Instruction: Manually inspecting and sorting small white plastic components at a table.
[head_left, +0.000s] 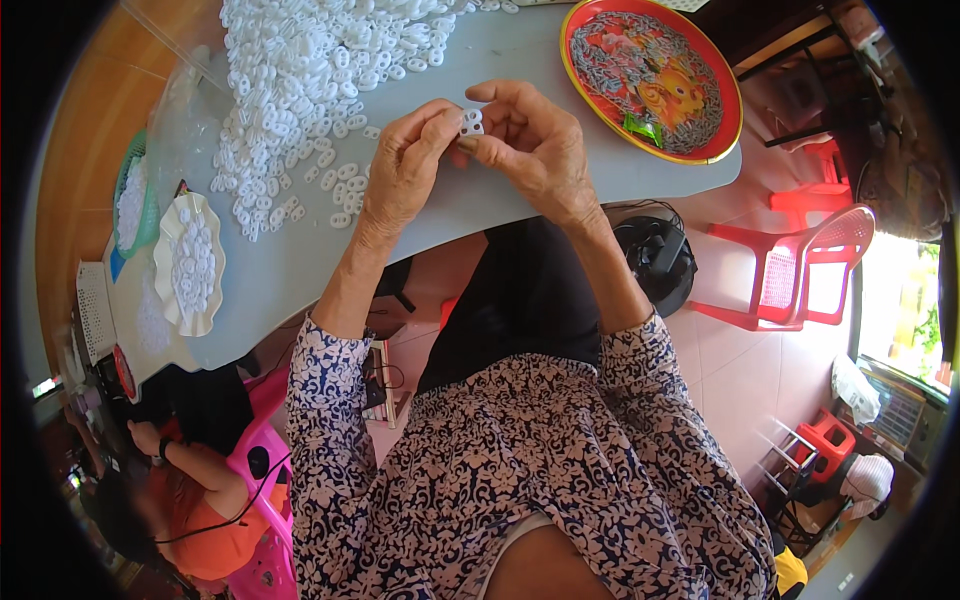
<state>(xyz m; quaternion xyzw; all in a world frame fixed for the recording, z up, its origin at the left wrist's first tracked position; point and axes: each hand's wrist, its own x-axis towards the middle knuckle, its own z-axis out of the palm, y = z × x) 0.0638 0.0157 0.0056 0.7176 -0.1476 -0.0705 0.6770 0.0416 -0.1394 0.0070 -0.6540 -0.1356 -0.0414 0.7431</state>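
Note:
Above the table's near edge, my left hand [408,165] pinches a small white plastic piece with dark holes [471,122] between thumb and forefinger. My right hand [540,150] meets it from the other side, its thumb against the piece's lower edge. The right forefinger arches above, and the other fingers curl behind, partly hidden. Whether the right fingers hold anything else cannot be made out. Beyond my left hand spreads a big heap of similar white two-holed pieces [290,90], with several loose ones scattered toward me.
A red round tray [735,95] holding many small grey metal parts and a green item [643,130] stands at the table's right. At left are a scalloped dish [170,285] of white pieces and a green basket [135,170]. Another person [215,500] sits lower left. Red chairs [790,270] stand right.

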